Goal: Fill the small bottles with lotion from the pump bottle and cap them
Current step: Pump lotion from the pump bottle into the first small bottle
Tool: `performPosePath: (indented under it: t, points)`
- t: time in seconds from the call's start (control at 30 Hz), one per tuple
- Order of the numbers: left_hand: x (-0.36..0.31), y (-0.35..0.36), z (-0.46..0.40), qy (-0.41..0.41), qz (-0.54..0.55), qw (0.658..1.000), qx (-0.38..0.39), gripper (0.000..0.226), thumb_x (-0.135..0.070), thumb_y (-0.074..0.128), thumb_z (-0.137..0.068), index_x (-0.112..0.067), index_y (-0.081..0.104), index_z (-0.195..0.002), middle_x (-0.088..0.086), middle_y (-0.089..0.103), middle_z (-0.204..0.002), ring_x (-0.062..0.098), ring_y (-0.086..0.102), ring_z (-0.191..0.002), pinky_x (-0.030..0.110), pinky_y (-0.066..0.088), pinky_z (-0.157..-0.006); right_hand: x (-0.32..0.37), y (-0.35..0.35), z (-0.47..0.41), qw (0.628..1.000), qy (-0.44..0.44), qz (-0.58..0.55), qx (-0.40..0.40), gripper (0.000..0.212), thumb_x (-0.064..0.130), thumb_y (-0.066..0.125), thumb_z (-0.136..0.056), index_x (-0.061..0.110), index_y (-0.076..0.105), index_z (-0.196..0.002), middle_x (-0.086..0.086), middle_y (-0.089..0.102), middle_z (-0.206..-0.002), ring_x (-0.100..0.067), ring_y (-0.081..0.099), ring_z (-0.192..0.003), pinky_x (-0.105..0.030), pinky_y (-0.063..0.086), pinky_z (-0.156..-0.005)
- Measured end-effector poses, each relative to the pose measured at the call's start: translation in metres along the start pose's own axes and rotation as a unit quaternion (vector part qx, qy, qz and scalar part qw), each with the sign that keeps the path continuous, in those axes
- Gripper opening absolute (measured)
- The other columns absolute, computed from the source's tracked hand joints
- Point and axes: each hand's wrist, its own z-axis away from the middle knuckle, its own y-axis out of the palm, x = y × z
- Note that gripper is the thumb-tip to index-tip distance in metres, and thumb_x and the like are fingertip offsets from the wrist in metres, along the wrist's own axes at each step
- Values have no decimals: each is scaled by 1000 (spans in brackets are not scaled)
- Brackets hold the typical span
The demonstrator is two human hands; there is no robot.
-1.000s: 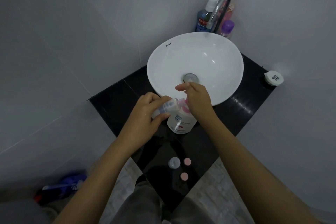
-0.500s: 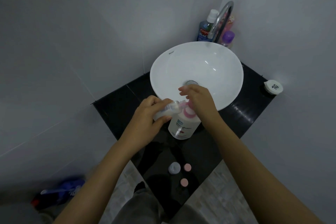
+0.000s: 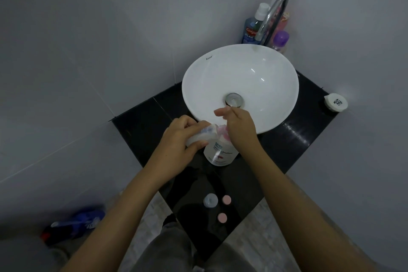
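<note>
Left hand point(image 3: 176, 141) tilts small bottle point(image 3: 202, 134); right hand point(image 3: 240, 130) atop pump bottle point(image 3: 220, 152).

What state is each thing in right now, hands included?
Left hand: gripping small bottle, tilted toward pump.
Small bottle: uncapped, mouth at nozzle; fill level unclear.
Right hand: on pump head.
Pump bottle: upright on counter.
Grey cap: loose on counter.
Two pink caps: loose on counter.
Sink: empty, tap off.
</note>
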Motion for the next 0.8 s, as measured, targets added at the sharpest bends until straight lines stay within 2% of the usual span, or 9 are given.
performPosePath:
  t: [0.07, 0.13, 0.23, 0.3, 0.37, 0.5, 0.57, 0.67, 0.8]
  points:
    - [1, 2, 1, -8, 7, 1000, -4, 44, -30, 60, -87, -33, 52, -129, -7, 48, -102, 8, 42, -98, 21, 39, -84, -1, 0, -2, 1000, -6, 19, 7, 35, 16, 35, -96, 14, 70, -99, 0, 66, -106, -15, 58, -100, -33, 46, -89]
    - [0, 2, 1, -6, 19, 1000, -15, 44, -29, 61, -86, -32, 52, -130, -9, 47, -102, 6, 42, -96, 18, 37, -83, 5, -3, -1, 999, -31, 31, 14, 32, 15, 38, -95, 13, 70, -96, 6, 64, -92, -11, 57, -87, -29, 45, -81]
    - [-3, -3, 0, 4, 33, 999, -30, 46, -27, 62, -86, -29, 52, -131, -14, 45, -99, 1, 42, -95, 13, 34, -80, 16, -8, 2, 994, -104, 14, -43, 19, 20, 53, -92, 13, 70, -89, 3, 67, -87, -13, 60, -83, -23, 45, -75]
    - [-3, -5, -1, 6, 31, 999, -29, 47, -27, 62, -85, -28, 52, -131, -18, 44, -97, 4, 42, -97, 14, 34, -82, 23, -9, 6, 991, -94, -62, -69, 22, 22, 55, -92, 8, 71, -87, -2, 70, -84, -14, 64, -82, -23, 49, -76]
    - [-3, -5, 0, 2, 36, 999, -26, 47, -26, 62, -85, -29, 52, -131, -18, 44, -98, 7, 43, -100, 16, 35, -84, 22, -8, 8, 988, -83, -88, -95, 29, 23, 49, -95, 8, 72, -86, -4, 71, -84, -12, 63, -80, -23, 49, -76]
    - [-4, -3, 0, -3, 49, 998, -24, 47, -25, 63, -85, -31, 52, -130, -12, 46, -99, 8, 44, -100, 17, 36, -83, 14, -6, 6, 997, -23, -72, -30, 37, 20, 38, -98, 7, 72, -97, -4, 66, -97, -10, 56, -83, -18, 46, -73]
    - [-2, -2, 1, -6, 39, 999, -20, 45, -26, 62, -85, -34, 52, -129, -11, 47, -99, 8, 43, -98, 18, 36, -83, 9, -5, 4, 999, -8, -47, -14, 36, 19, 36, -98, 10, 71, -99, -2, 60, -100, -15, 55, -92, -28, 45, -85]
    - [2, 2, 2, -14, 30, 999, 3, 46, -27, 62, -86, -43, 47, -126, -8, 49, -102, 11, 44, -100, 28, 41, -87, 2, -1, 2, 1000, -5, -7, -3, 35, 20, 36, -97, 18, 70, -96, 2, 57, -102, -21, 56, -108, -42, 42, -101]
    - [6, 4, 2, -20, 48, 999, 6, 46, -28, 62, -86, -48, 45, -124, -7, 50, -102, 11, 45, -100, 33, 44, -88, 4, 1, 5, 1000, -11, 14, -5, 34, 33, 32, -86, 35, 65, -79, 17, 48, -69, -11, 50, -77, -46, 42, -93]
